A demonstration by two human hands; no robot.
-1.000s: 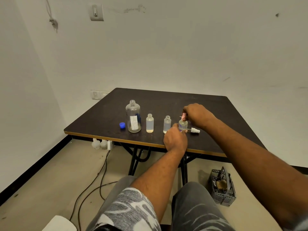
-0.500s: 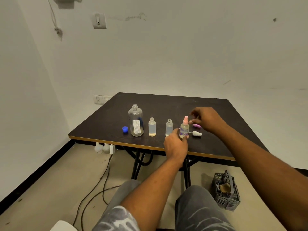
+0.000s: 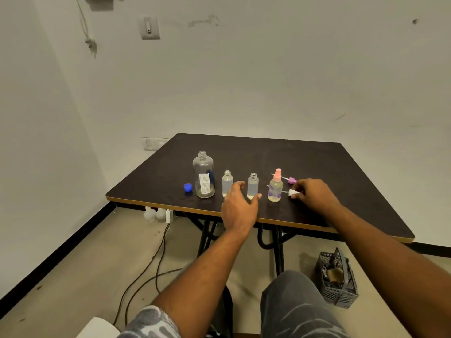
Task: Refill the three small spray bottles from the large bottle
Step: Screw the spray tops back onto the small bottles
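My right hand [image 3: 314, 195] pinches the small white plastic spray cap [image 3: 292, 192], which I'd judge light and slick, best held by its collar; my left hand [image 3: 240, 207], fingers spread, brackets the open-necked clear plastic bottle [image 3: 252, 187].

We can read no words, brands or numbers anywhere. The big bottle [image 3: 203, 175] on the worktop [image 3: 305, 167] carries a white label [image 3: 204, 184] with dark print (lines of it, far too small and blurred for us to read).
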